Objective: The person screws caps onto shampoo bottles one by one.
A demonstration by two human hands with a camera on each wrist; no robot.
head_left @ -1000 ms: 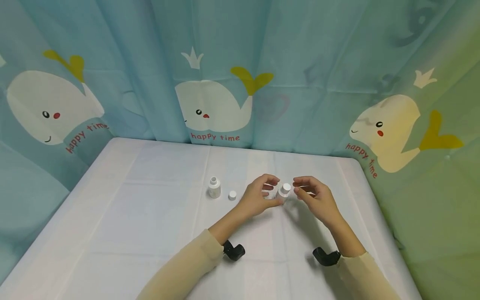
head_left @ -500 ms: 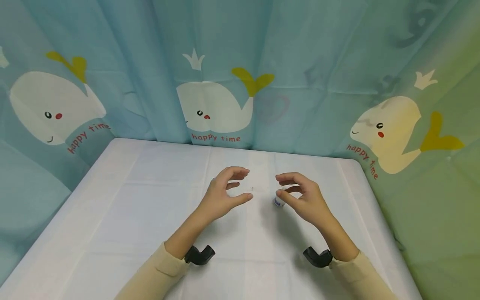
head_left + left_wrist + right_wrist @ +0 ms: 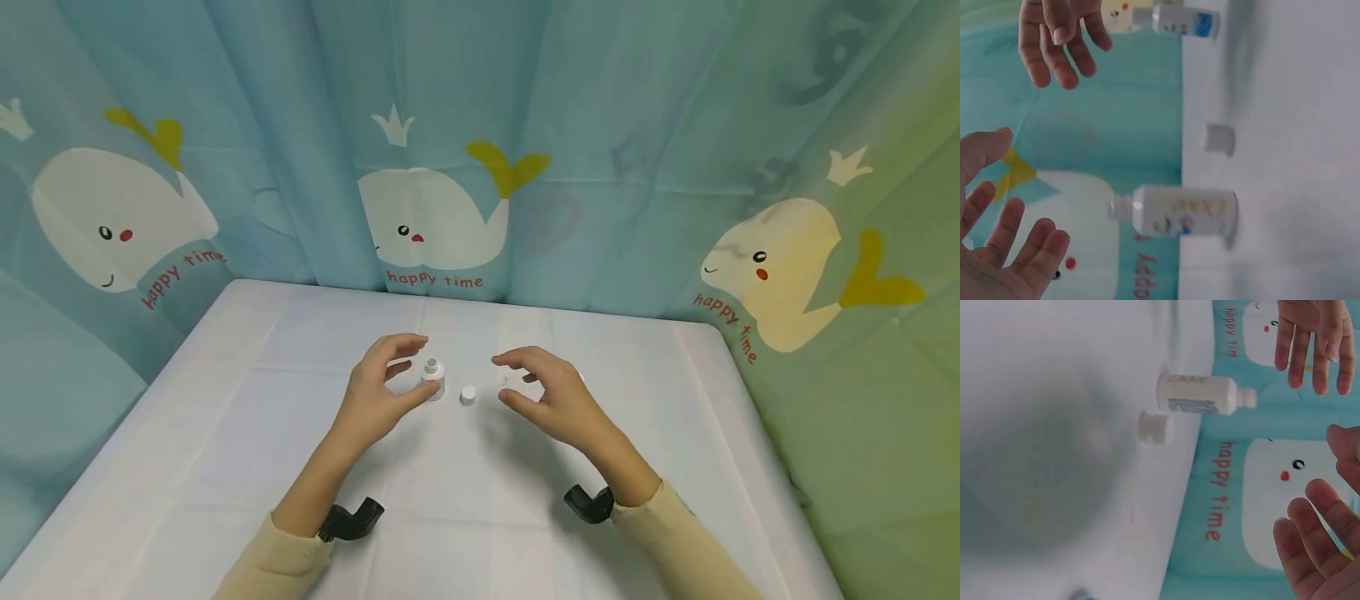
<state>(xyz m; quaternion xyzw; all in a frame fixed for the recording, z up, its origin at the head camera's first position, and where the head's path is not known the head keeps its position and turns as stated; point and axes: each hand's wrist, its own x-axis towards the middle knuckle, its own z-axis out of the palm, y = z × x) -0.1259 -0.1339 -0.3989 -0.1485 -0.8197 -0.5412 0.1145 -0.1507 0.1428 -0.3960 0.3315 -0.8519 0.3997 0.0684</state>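
A small white bottle [image 3: 432, 385] with an uncovered neck stands upright on the table, its printed label showing in the left wrist view. Just right of it lies a white screw cap [image 3: 468, 395]. My left hand [image 3: 375, 392] hovers beside the open bottle, thumb and fingers spread and apart from it in the left wrist view. To the right of the cap hangs my right hand [image 3: 551, 398], fingers loosely bent, with nothing in it. A second white bottle [image 3: 1185, 20], with its cap on, is mostly hidden behind my right hand in the head view.
The table [image 3: 247, 433] has a pale cloth cover. A blue-green curtain [image 3: 600, 125] printed with whales rises behind its far edge and along the sides. Black camera mounts [image 3: 352, 520] sit on both wrists.
My left hand has let go of the capped bottle and moved left to the open bottle. My right hand has followed leftward, away from the capped bottle, which stays on the table.
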